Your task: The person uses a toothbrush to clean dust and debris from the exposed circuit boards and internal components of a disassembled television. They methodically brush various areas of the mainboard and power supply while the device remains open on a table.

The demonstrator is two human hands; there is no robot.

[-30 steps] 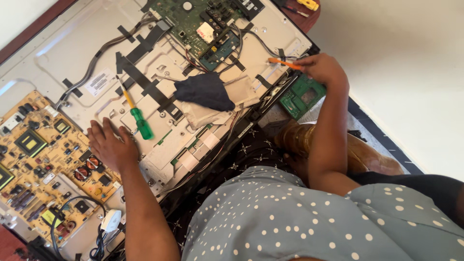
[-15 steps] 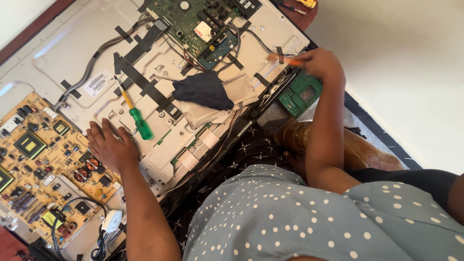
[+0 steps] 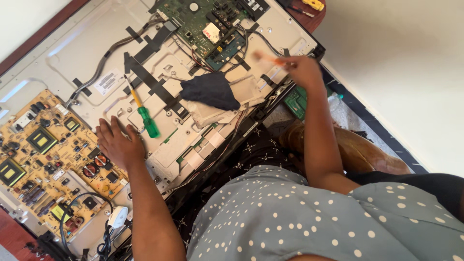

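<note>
green screwdriver (image 3: 146,121), tan circuit board (image 3: 43,159), dark cloth (image 3: 211,90)

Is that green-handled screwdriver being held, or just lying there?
Lying loose: the green-handled screwdriver rests flat on the metal panel, beside the left hand, untouched.

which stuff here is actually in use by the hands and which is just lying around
In use:
- right hand holding an orange-handled tool, blurred
- left hand resting flat on the metal back panel
- green small board, just below the right hand

Lying about:
- green-handled screwdriver, beside the left hand
- dark cloth
- yellow circuit board
- green main board
</note>
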